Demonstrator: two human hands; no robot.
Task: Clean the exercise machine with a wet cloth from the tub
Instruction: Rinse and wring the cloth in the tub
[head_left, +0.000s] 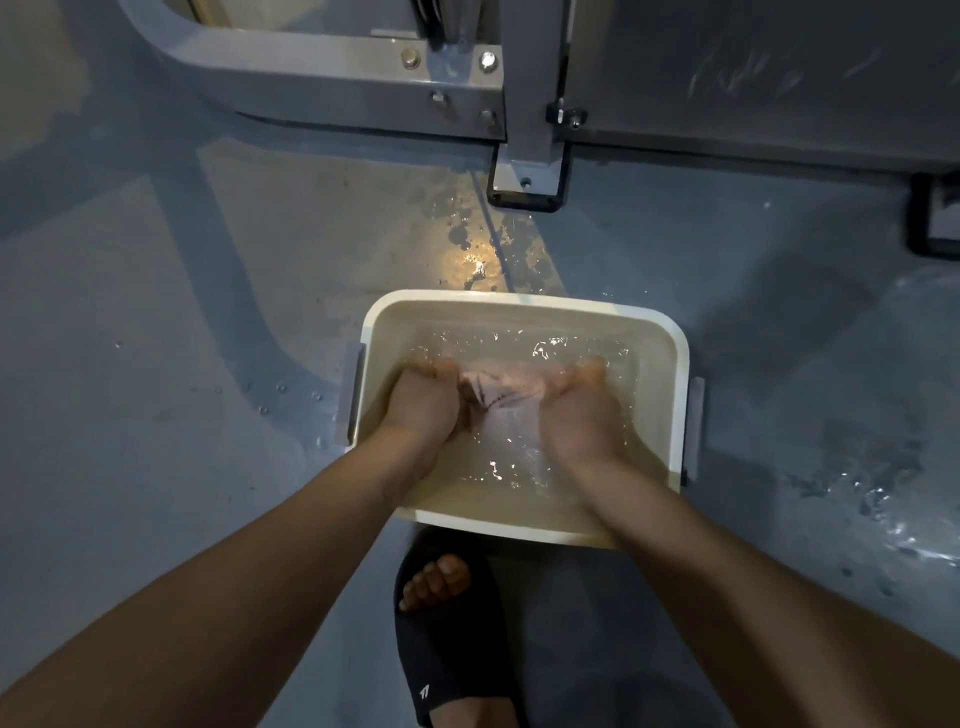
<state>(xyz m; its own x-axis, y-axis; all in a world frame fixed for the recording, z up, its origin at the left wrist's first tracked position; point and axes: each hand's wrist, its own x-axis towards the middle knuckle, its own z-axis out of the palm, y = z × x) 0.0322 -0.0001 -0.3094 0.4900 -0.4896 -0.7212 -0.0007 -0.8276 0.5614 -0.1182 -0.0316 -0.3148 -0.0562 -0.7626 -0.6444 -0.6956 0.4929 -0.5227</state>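
The cloth (501, 387) is pale pink, bunched and creased, lying under the water in the tub (519, 300), a little toward 12 o'clock of the tub's middle. Its long axis runs from 9 to 3 o'clock, stretched between the two hands. The left hand (423, 402) has its fingers curled onto the cloth's 9 o'clock end, and the right hand (582, 413) has its fingers curled onto the 3 o'clock end. Both are wet to the wrist and softened by blur and ripples.

The tub is cream, rectangular with rounded corners and a grey handle on each short side. It sits on the floor (156, 415) with its long side also lying 9 to 3, turned slightly clockwise.

At 6 o'clock of the tub, touching its near rim, a foot wears a black sandal (447, 654) with a small white logo too small to read.

At 12 o'clock of the tub a puddle (483, 244) glints, and beyond it stands the grey bolted frame of the machine (332, 62).
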